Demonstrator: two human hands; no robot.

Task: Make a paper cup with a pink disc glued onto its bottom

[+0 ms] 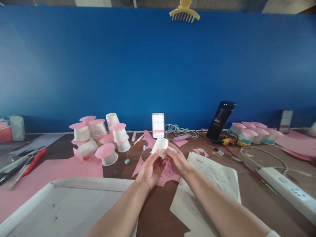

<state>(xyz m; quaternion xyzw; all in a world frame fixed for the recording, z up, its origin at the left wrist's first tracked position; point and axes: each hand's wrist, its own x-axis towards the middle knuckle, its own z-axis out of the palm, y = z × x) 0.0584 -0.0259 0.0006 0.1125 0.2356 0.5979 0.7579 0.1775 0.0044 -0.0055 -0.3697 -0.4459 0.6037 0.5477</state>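
From here I see a blue partition (123, 65) behind a brown table (155, 210), and over that the left hand (151, 169) and right hand (179, 162) — near an upright phone (158, 123) — pinching with their fingertips a curved white piece (160, 145), held up between them.

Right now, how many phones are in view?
2. One phone stands at centre in front of the blue panel; the second phone is at far right, past the black bottle. Any under the printed sheets would be hidden.
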